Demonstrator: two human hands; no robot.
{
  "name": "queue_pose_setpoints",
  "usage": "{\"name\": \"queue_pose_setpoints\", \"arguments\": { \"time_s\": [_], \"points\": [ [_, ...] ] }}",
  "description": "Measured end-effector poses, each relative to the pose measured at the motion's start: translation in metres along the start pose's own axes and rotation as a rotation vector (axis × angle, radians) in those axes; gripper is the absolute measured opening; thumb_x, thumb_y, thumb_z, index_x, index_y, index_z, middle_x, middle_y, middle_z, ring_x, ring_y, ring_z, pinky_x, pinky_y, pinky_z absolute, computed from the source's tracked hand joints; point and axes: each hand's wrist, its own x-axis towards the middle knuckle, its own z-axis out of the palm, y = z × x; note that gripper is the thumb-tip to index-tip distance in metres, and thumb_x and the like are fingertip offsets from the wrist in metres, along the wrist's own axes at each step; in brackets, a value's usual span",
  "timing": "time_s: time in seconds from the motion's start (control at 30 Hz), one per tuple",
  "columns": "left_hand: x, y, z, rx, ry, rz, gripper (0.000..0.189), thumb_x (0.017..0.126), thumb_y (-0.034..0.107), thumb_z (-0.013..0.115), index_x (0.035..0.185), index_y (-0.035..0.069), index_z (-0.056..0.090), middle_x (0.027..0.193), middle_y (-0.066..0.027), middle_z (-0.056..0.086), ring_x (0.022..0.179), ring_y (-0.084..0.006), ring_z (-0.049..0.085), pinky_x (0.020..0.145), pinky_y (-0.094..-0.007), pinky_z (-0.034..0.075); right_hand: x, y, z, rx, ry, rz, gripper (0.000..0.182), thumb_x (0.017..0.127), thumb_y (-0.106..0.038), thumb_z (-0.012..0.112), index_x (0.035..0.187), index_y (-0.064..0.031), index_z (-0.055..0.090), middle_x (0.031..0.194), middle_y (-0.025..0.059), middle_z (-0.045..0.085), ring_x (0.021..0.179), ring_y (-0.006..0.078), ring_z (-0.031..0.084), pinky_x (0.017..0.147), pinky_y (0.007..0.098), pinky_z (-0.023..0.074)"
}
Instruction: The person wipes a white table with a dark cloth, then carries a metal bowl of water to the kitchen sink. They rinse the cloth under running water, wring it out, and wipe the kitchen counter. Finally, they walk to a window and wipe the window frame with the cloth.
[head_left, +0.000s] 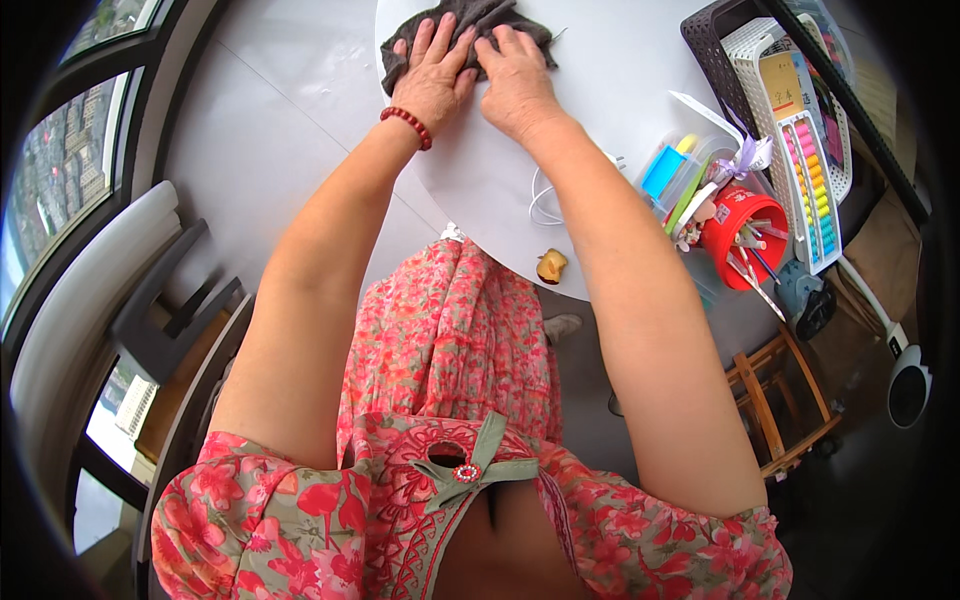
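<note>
A dark grey cloth (480, 16) lies bunched at the far left part of the white table (622, 67). My left hand (435, 75) rests flat on it, fingers spread, with a red bead bracelet (407, 126) around the wrist. Close beside it, my right hand (517, 82) presses bent fingertips onto the cloth's near edge; whether they pinch the fabric is hidden. A white cable (541, 204) runs partly behind my right forearm. Near the table's front edge sits a bitten-looking piece of fruit (551, 265), yellowish with some dark red skin.
Right of my forearm stand a red pen cup (724, 232) and a clear organizer (664, 176). Behind them are a perforated white basket (750, 45) with books and an abacus (812, 195) with coloured beads. A wooden frame (765, 405) stands on the floor; windows (67, 172) line the left.
</note>
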Motion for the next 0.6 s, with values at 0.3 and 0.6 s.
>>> {"name": "queue_pose_setpoints", "arguments": {
  "time_s": [0.3,0.6],
  "points": [
    [-0.137,0.02,0.02,-0.282,0.154,-0.172,0.047,0.081,0.005,0.05,0.127,0.003,0.041,0.141,-0.0188,0.025,0.131,-0.0376,0.018,0.106,-0.04,0.021,-0.094,-0.061,0.04,0.332,0.026,-0.04,0.024,0.073,-0.008,0.053,0.093,0.003,0.058,0.115,0.0178,0.047,0.115,0.0339,0.039,0.098,0.0416,0.0308],
    [-0.226,0.055,0.038,-0.407,0.074,-0.269,0.042,0.081,-0.003,0.052,0.121,0.007,0.05,0.138,-0.0143,0.034,0.111,-0.0245,0.051,0.085,-0.0283,0.046,-0.207,-0.081,0.034,0.574,0.04,0.093,0.029,0.07,0.004,0.048,0.098,0.005,0.054,0.115,0.0222,0.047,0.113,0.039,0.041,0.098,0.0418,0.034]
  ]
}}
